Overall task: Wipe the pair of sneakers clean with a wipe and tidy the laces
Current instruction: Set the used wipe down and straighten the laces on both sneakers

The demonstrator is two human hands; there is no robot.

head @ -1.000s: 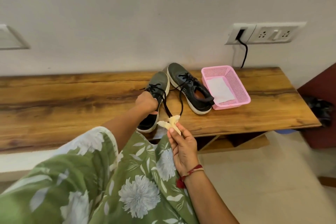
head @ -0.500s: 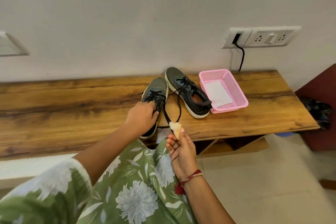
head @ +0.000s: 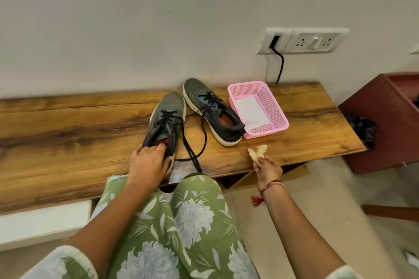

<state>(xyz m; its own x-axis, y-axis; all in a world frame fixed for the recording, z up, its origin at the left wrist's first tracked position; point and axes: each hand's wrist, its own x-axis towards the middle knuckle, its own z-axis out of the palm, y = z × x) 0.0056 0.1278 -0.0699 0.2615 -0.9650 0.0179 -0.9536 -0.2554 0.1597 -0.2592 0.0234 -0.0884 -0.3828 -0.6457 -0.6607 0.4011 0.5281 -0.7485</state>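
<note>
The left hand [head: 147, 163] grips the heel of the near sneaker [head: 166, 120], probably to keep it from sliding. To the right of that sneaker, the right hand [head: 267, 170] pinches a crumpled wipe [head: 257, 151] with its fingertips, off to the side, likely ready to rub. The other sneaker [head: 213, 111] sits just right of the near one, its loose laces [head: 195, 142] trailing between them. Further right, a pink basket [head: 272, 106] touches that sneaker and holds a white sheet [head: 250, 112].

I note a wooden bench [head: 68, 124] against the wall carrying two grey sneakers [head: 166, 120] [head: 212, 111], loose black laces [head: 192, 152], and a pink basket [head: 269, 106].
</note>
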